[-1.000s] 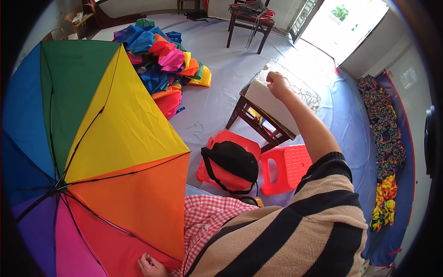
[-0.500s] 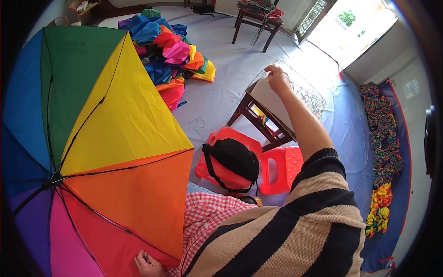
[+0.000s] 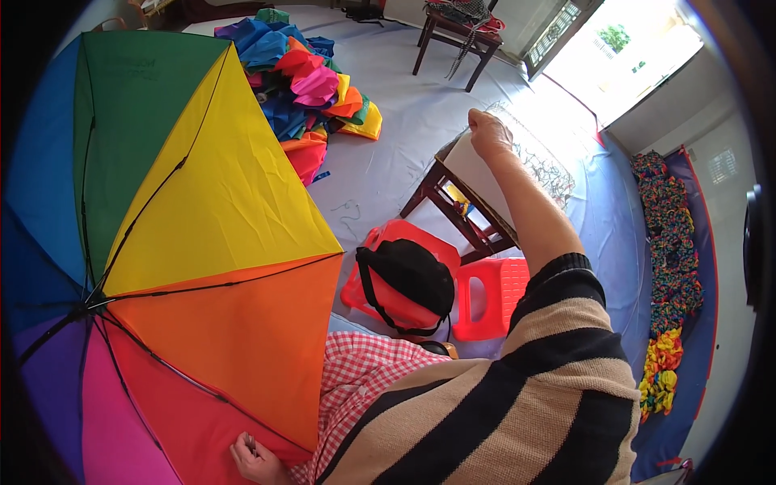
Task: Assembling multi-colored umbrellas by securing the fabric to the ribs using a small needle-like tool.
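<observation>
Right hand reaches far out from the striped sleeve, its fingers curled together into a loose fist over the near edge of a white board that lies on a small dark wooden table; whether anything is pinched inside the fist cannot be told. Left hand sits low at the bottom edge of the view, fingers bent and pressed against the rim of a large open rainbow umbrella, gripping the fabric edge where the red and orange panels meet. That umbrella fills the whole left side, its inside turned toward the camera, with black ribs running out from a hub at the far left across green, yellow, orange, red, pink, purple and blue panels. Red-and-white checked cloth shows just beside the left hand, under the striped sleeve. Between the umbrella and the wooden table stands a red plastic stool with a black bag resting on it, and a second red plastic stool touches it on the right. Farther off on the pale floor covering lies a heap of folded coloured fabric pieces, just past the umbrella's top edge. Along the right wall runs a row of multicoloured bundles. Another dark wooden table stands near the bright doorway at the top.
</observation>
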A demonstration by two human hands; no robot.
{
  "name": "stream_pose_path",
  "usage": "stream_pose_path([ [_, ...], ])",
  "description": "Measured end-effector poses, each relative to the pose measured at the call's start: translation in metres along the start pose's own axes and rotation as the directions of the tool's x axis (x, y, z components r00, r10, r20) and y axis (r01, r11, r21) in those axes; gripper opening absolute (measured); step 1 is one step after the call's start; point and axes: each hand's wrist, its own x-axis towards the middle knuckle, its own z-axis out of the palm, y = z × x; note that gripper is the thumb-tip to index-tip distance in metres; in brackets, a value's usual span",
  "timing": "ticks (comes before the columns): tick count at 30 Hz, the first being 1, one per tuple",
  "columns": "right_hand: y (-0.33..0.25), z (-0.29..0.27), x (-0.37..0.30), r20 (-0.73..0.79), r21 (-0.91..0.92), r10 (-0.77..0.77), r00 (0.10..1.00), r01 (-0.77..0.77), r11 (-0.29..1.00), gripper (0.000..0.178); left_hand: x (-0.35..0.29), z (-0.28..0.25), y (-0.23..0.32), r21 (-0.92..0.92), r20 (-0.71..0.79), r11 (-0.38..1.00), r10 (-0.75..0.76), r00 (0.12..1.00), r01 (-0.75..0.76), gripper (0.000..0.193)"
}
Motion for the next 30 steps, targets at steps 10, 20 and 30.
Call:
stream_pose_path([
  [10,0.032,-0.002,0.004,-0.315,0.185,-0.035,0.948,0.097,0.978,0.008,0.002,-0.001,0.004,0.028,0.003,0.999,0.043,0.999,-0.043,0.011],
  [20,-0.063,-0.042,0.029,0.278,0.357,-0.243,0.929,0.135,0.924,0.008,-0.006,-0.001,-0.012,-0.026,-0.012,0.999,0.020,1.000,-0.021,0.018],
  [30,-0.174,-0.082,0.026,0.522,0.649,-0.522,0.675,0.084,0.756,0.032,-0.002,-0.001,-0.021,-0.325,-0.055,0.937,-0.150,0.987,0.124,0.013],
])
